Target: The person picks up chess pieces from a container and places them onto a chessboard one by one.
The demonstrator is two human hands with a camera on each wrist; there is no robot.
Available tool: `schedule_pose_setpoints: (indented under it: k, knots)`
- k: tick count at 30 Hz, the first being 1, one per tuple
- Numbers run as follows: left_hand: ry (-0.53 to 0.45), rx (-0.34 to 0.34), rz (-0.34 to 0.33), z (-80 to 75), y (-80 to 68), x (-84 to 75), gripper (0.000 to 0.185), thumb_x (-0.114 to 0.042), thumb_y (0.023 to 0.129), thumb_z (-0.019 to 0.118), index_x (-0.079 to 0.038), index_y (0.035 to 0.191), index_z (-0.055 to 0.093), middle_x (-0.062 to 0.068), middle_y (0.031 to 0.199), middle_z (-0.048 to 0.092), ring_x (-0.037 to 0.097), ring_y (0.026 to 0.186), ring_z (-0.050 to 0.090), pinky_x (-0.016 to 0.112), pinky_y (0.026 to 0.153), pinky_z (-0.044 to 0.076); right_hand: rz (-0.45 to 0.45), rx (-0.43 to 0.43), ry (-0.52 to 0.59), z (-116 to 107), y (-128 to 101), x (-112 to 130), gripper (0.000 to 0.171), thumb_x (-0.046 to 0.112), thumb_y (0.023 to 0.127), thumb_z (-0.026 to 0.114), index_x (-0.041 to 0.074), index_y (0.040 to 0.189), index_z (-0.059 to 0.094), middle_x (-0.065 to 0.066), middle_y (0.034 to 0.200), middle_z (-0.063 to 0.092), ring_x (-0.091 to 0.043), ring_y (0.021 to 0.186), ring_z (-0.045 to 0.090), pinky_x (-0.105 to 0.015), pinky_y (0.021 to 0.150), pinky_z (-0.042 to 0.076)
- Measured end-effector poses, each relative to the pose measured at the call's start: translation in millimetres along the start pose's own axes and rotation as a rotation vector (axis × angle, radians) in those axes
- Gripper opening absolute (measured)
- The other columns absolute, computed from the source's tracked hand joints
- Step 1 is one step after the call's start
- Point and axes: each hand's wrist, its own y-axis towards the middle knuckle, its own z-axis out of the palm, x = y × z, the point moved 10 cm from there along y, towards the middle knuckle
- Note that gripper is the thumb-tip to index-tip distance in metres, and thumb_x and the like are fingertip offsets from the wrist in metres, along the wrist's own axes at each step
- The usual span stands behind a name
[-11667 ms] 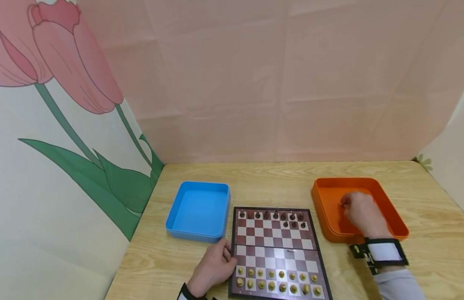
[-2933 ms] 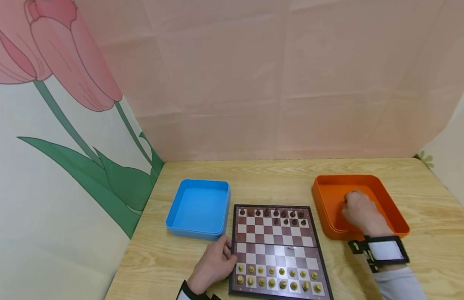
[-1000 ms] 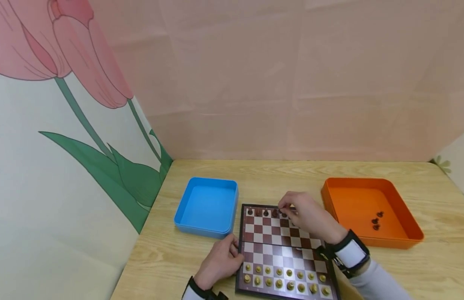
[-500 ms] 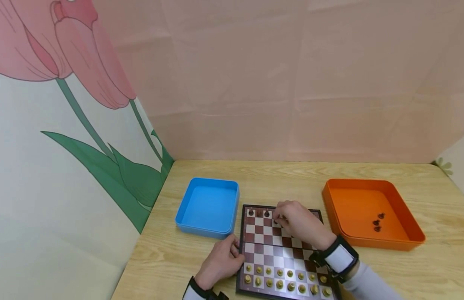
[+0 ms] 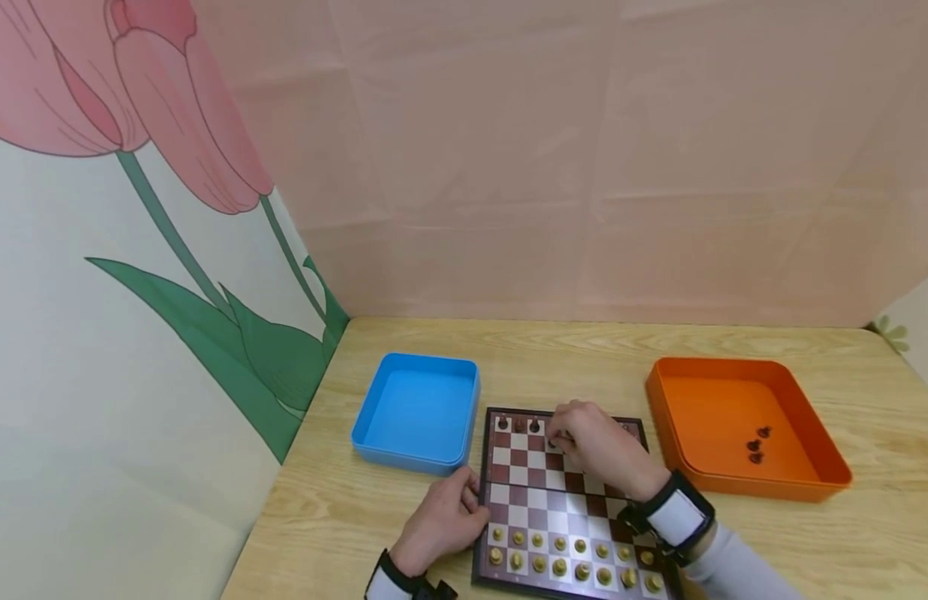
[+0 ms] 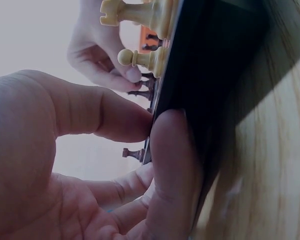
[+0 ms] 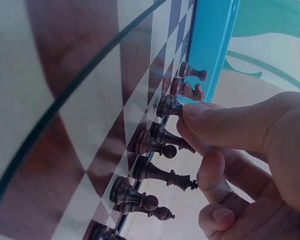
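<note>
A small chessboard (image 5: 541, 502) lies on the wooden table (image 5: 846, 533). Light pieces (image 5: 560, 567) fill its two near rows and dark pieces (image 5: 518, 425) stand along the far edge. My left hand (image 5: 443, 518) grips the board's left edge, thumb on top, as the left wrist view shows (image 6: 155, 125). My right hand (image 5: 560, 438) reaches over the dark pieces. In the right wrist view its index fingertip (image 7: 194, 112) and thumb (image 7: 211, 172) pinch a dark piece (image 7: 169, 136) in the row. The hand hides the far right dark pieces in the head view.
A blue tray (image 5: 415, 408) stands by the board's far left corner with nothing visible in it. An orange tray (image 5: 674, 433) stands to the right and holds three dark pieces (image 5: 755, 447). Pink and tulip-painted walls (image 5: 172, 250) close in the table at the back and left.
My right hand came from the orange tray, leaving three dark pieces there, to the board's far rows and closed on a dark piece. The left hand stayed on the board's edge.
</note>
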Motion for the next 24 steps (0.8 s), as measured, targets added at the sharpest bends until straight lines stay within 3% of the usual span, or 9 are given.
schedule_pose_setpoints:
  k: [11, 24]
  knots:
    - [-0.007, 0.009, -0.01, 0.4, 0.7, 1.1, 0.018, -0.014, 0.094, 0.073, -0.013, 0.106, 0.06, 0.001, 0.086, 0.063, 0.018, 0.077, 0.058, 0.03, 0.062, 0.045, -0.029, -0.006, -0.055, 0.0, 0.0, 3.2, 0.026, -0.005, 0.089, 0.08, 0.02, 0.09, 0.084, 0.01, 0.086, 0.072, -0.006, 0.079, 0.056, -0.026, 0.07, 0.053]
    - [-0.004, 0.01, -0.015, 0.9, 1.2, 2.1, 0.018, -0.014, 0.094, 0.073, -0.013, 0.106, 0.061, 0.001, 0.085, 0.063, 0.018, 0.076, 0.058, 0.031, 0.061, 0.045, -0.049, 0.003, -0.035, -4.9, -0.3, 8.5, 0.022, -0.005, 0.09, 0.08, 0.016, 0.095, 0.085, 0.003, 0.091, 0.076, -0.005, 0.083, 0.063, -0.027, 0.073, 0.06]
